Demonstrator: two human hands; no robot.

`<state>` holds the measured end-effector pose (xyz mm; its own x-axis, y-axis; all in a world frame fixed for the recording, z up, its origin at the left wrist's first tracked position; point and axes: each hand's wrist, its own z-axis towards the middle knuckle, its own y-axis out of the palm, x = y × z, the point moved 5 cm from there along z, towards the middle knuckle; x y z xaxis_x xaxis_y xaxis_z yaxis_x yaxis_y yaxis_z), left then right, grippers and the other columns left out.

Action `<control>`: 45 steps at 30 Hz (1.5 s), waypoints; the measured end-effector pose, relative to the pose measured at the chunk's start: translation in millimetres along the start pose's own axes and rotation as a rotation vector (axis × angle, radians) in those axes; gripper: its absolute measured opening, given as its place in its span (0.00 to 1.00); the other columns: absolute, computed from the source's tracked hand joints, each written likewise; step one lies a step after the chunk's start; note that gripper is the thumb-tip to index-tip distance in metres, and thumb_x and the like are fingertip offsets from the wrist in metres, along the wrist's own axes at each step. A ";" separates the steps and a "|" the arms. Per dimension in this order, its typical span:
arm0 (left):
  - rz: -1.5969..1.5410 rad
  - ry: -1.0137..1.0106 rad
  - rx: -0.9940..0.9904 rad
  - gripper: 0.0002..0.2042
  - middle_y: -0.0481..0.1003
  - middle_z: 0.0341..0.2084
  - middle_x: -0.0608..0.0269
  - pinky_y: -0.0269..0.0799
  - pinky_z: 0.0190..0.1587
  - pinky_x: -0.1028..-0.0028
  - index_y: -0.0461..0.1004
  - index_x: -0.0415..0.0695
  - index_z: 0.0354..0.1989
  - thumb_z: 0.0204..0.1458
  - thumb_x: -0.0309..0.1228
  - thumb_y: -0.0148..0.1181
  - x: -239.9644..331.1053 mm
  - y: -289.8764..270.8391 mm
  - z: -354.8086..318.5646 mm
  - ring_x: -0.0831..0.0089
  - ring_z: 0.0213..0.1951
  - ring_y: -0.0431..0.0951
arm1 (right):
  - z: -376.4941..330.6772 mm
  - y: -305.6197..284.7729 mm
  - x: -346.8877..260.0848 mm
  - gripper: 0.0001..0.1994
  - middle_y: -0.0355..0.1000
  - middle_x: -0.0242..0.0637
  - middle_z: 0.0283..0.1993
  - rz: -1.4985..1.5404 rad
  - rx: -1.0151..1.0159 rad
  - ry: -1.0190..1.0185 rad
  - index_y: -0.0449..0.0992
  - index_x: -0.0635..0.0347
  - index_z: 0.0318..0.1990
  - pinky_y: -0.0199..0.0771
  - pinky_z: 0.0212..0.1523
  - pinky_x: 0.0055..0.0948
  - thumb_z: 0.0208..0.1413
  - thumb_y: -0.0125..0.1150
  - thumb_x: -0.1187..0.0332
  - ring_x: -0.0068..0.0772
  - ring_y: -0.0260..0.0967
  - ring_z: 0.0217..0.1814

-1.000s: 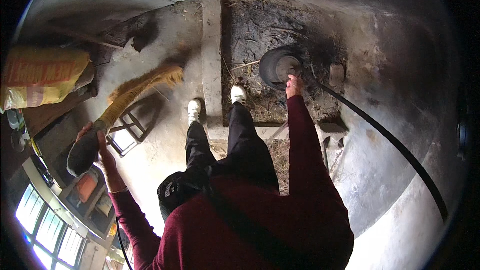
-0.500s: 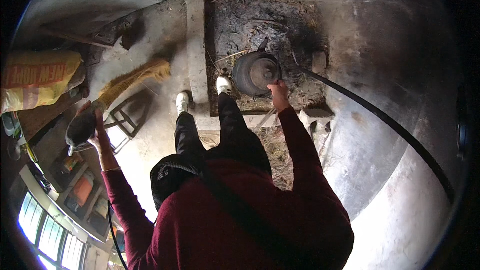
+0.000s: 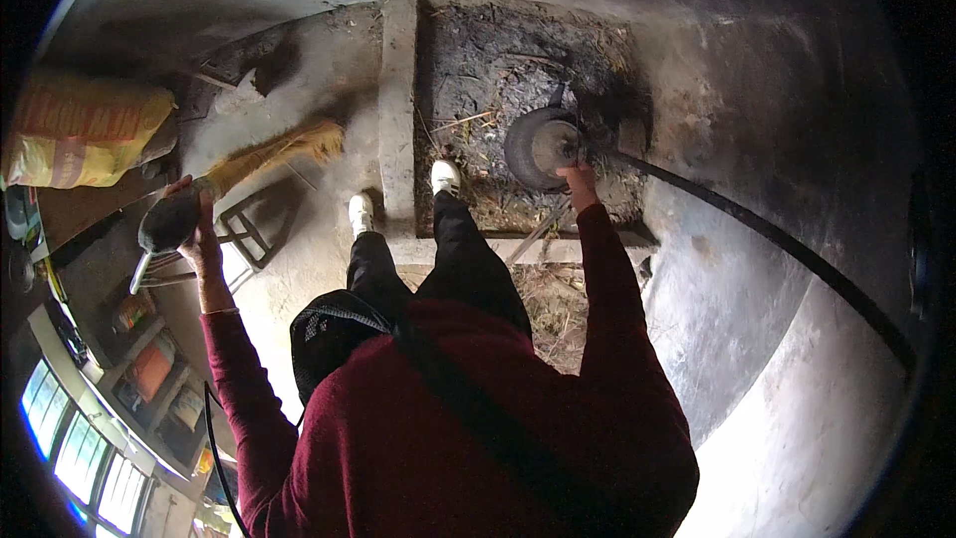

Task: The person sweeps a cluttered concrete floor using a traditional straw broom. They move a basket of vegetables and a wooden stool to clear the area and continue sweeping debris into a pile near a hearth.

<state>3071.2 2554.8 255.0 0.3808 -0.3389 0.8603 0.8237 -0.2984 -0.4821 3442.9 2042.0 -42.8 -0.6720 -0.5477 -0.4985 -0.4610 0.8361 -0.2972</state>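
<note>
Sleeves of dark red run up from the lower edge, a black strap across the chest and a dark bag (image 3: 334, 339) hanging at the hip. Out to the left, the left hand (image 3: 204, 239) has its grip clenched around a dark rounded object (image 3: 169, 221), held up at the side above the concrete floor (image 3: 299, 269); what that object is cannot be told from here. Just beyond it a straw-coloured broom head (image 3: 284, 151) lies on the floor, and a black metal frame (image 3: 249, 229) sits near it. Straight ahead, two white shoes: the left shoe (image 3: 360, 211) on the floor, the right shoe (image 3: 445, 176) planted inside the ash-covered fire pit (image 3: 498, 80), with a concrete curb (image 3: 398, 110) between them. Over on the right, the right hand (image 3: 578, 179) is stretched forward, its grip closed on the near edge of a blackened round pot (image 3: 541, 146), which sits low in the pit among ash and twigs. A black hose (image 3: 757, 229) runs from beside the pot away to the right. Far left, a yellow sack (image 3: 85, 130) lies by the wall.
</note>
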 end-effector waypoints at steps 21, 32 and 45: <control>-0.440 0.434 0.437 0.19 0.68 0.38 0.57 0.62 0.51 0.63 0.61 0.41 0.45 0.43 0.25 0.57 36.5 -295.6 -152.1 0.64 0.43 0.69 | -232.4 291.5 51.4 0.15 0.70 0.33 0.30 -0.276 -0.728 -0.424 0.67 0.61 0.44 0.67 0.31 0.19 0.47 0.55 0.67 0.21 0.66 0.28; -0.507 0.189 1.053 0.19 0.64 0.31 0.62 0.64 0.46 0.66 0.60 0.42 0.41 0.38 0.20 0.57 -11.5 -544.3 -387.4 0.70 0.38 0.67 | -654.1 579.1 197.4 0.24 0.69 0.44 0.43 -0.895 -1.770 0.050 0.63 0.67 0.51 0.66 0.43 0.28 0.56 0.45 0.54 0.31 0.67 0.42; 0.547 -0.334 0.959 0.38 0.55 0.54 0.54 0.46 0.59 0.60 0.55 0.45 0.55 0.31 0.33 0.68 -30.4 -620.3 -593.4 0.58 0.58 0.51 | -963.2 660.9 460.7 0.17 0.69 0.38 0.32 -1.465 -2.122 0.609 0.66 0.61 0.45 0.69 0.37 0.28 0.52 0.47 0.60 0.28 0.68 0.35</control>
<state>2299.4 2220.7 429.8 0.7597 0.0818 0.6451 0.4407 0.6647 -0.6033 2270.5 2313.3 315.6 0.4814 -0.6646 -0.5714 0.0596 -0.6256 0.7779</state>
